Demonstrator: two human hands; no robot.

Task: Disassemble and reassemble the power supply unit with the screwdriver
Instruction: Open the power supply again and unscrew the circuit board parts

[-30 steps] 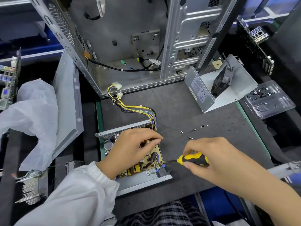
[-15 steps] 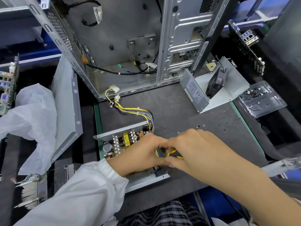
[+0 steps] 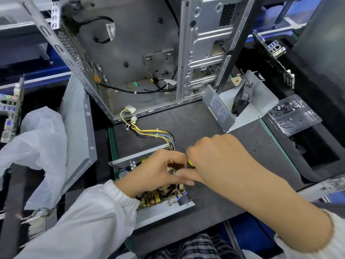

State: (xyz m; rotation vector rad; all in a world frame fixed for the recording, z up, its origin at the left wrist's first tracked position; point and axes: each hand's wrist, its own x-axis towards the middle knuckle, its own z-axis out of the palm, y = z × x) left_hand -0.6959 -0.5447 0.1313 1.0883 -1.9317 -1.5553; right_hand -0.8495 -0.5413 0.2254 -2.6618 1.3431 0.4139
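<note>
Both hands over power supply unit (image 3: 149,208) | right hand (image 3: 214,161) grips screwdriver (image 3: 191,164) | left hand (image 3: 156,172) curled, grasp unclear

dark grey bench mat (image 3: 214,126) with green edge, evenly lit.

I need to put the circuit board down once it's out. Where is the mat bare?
Bare mat lies between the computer case, the detached cover and the right hand. Around the open power supply it is crowded.
</note>
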